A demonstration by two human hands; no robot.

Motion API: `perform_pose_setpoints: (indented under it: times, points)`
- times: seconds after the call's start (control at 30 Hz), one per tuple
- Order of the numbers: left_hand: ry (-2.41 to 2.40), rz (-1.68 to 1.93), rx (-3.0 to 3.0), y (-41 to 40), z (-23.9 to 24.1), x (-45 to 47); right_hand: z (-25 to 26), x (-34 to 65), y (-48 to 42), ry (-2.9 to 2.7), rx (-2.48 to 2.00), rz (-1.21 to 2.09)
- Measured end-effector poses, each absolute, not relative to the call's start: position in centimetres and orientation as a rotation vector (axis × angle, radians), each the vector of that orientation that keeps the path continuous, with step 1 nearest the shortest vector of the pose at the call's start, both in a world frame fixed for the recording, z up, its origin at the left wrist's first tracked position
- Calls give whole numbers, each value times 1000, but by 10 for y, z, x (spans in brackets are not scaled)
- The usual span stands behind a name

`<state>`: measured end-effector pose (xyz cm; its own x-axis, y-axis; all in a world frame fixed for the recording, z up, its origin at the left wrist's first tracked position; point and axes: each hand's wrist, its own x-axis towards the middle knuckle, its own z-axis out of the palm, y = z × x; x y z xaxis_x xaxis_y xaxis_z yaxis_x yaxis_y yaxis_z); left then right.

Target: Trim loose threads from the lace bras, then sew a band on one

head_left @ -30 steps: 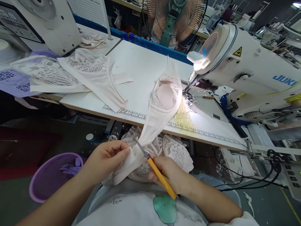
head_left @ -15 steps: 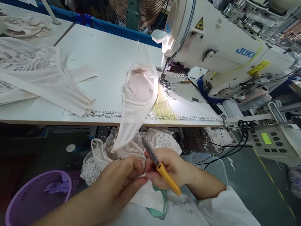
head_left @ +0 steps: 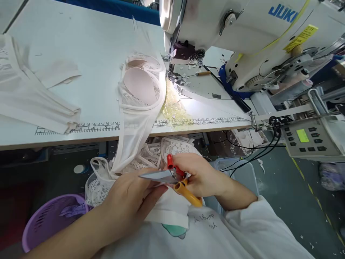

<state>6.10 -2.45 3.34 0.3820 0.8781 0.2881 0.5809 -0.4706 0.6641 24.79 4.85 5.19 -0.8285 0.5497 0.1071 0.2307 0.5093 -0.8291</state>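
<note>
My right hand is closed around yellow-and-red thread snips, whose blades point left across my lap. My left hand is closed on the end of a white fabric band, just under the blades. The band belongs to a pale pink bra that lies on the white table beside the needle and hangs down over the front edge to my hands. More lace pieces are heaped on my lap.
A white Juki sewing machine fills the upper right, with its control panel and black cables at the right. Folded lace garments lie at the table's left. A purple basket stands on the floor, lower left.
The view has tilted down and right. My right hand turned the snips from pointing up-left to lying level, blades leftward. My left hand has shifted its grip along the band.
</note>
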Motion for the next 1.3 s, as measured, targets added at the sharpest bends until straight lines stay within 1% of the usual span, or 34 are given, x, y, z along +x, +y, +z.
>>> perform_pose_setpoints:
  times: [0.07,0.17,0.27,0.4,0.57,0.7,0.93,1.03,1.17,1.23,1.3]
  points:
    - [1331,744,2194,-23,32,54,54,257,51,-2356,-689,1157]
    - [1467,514,2150,-21,31,36,56,279,57,-2254,-863,1028]
    - [1558,351,2052,-21,34,21,51,298,64,-2167,-1032,989]
    - [1605,299,1962,-20,38,16,38,305,68,-2175,-1160,986]
    - [1579,220,2062,-19,39,24,30,310,67,-2164,-1265,976]
    - [1523,246,2170,-22,36,26,32,318,63,-2125,-1308,965]
    - [1451,378,1999,-26,40,22,41,331,48,-2088,-1287,983]
    - [1459,374,1959,-23,49,27,43,332,49,-2137,-1319,881]
    - [1491,373,2003,-15,56,37,48,324,57,-2160,-1305,628]
    - [1453,362,2061,-11,58,42,50,312,58,-2183,-1169,674]
    - [1423,376,2072,-10,59,47,51,295,54,-2301,-958,845]
